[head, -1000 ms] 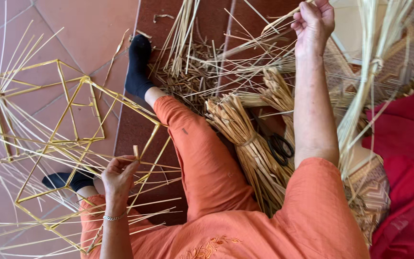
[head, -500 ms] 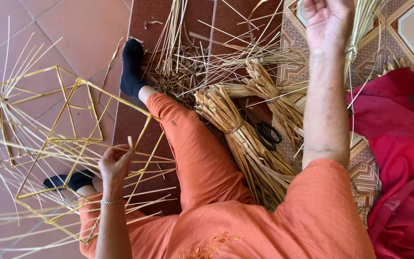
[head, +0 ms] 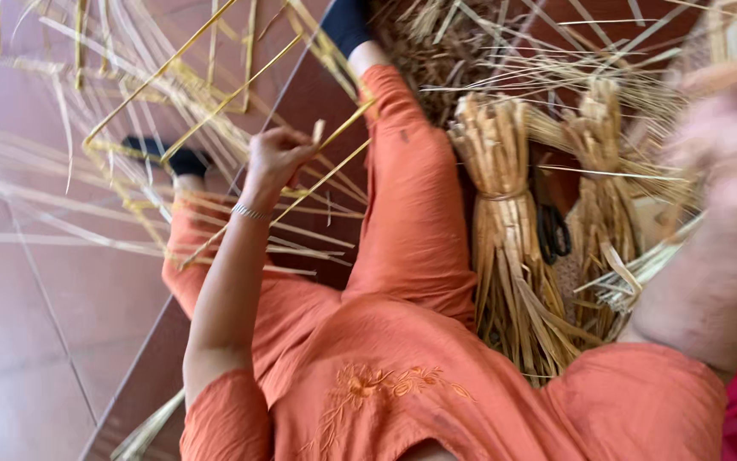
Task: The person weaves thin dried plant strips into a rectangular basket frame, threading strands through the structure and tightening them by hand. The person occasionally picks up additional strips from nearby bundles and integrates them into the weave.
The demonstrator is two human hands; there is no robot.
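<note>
Your left hand is pinched on a strip of the yellow straw frame, which runs away to the upper left; your blurred right hand, at the right edge, has a grip I cannot tell.

The left hand is closed around yellow straw strips of an open woven straw frame that spreads over the reddish tiled floor and the person's orange-trousered legs. The right hand is raised at the picture's right edge, blurred, so its grip cannot be told. Between the arms stand two tied bundles of pale dry straw, with black scissors lying between them.
</note>
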